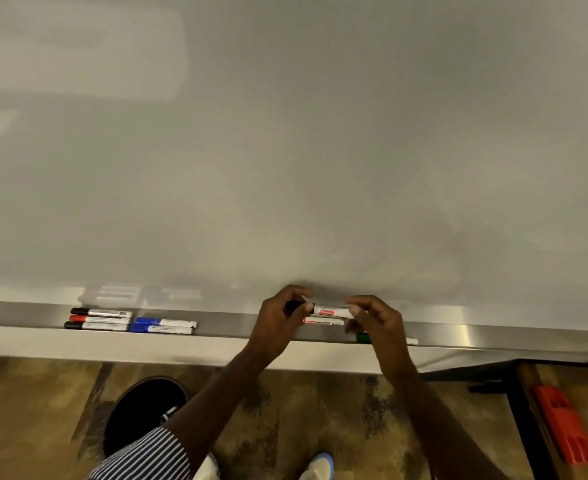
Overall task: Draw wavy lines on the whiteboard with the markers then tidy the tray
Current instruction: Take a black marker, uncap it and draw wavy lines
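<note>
Both hands hold one white marker (pixel 330 310) with a red label level, just above the metal tray (pixel 237 325). My left hand (pixel 280 322) grips its black cap end; my right hand (pixel 377 322) pinches the barrel's other end. Beneath it on the tray lies another marker with a red label (pixel 323 321), and a green-capped marker (pixel 364 338) peeks out under my right hand. At the tray's left lie three markers with black and red caps (pixel 98 319) and two blue markers (pixel 162 325). The whiteboard (pixel 285 150) above shows no lines.
A black round bin (pixel 143 410) stands on the floor below left. At the lower right a wooden table with a black frame (pixel 521 420) carries a red object (pixel 562 424). My striped sleeve and shoes show at the bottom.
</note>
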The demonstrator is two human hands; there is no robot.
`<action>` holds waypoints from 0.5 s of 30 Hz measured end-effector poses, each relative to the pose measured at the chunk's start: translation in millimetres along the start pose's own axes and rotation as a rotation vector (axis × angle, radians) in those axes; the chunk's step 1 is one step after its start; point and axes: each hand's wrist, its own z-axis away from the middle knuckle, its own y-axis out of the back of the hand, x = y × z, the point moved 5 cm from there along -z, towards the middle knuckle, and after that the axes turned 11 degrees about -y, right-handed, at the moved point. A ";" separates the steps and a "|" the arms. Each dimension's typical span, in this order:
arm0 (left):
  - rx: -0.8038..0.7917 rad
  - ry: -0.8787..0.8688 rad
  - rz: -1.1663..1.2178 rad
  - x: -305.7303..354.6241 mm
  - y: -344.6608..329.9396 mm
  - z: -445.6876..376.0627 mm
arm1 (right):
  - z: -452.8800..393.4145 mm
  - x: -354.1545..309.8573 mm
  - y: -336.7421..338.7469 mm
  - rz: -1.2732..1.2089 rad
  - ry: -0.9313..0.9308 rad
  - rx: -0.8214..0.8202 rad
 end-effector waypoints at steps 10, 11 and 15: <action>0.195 -0.214 0.347 120.8 21.6 -13.5 | 45.1 -104.0 -56.0 -0.559 0.142 -0.096; 0.222 -0.223 0.382 127.7 22.5 -11.6 | 47.9 -114.5 -60.9 -0.591 0.168 -0.084; 0.299 -0.212 0.515 146.8 22.6 -5.5 | 58.9 -140.9 -80.8 -0.623 0.220 0.052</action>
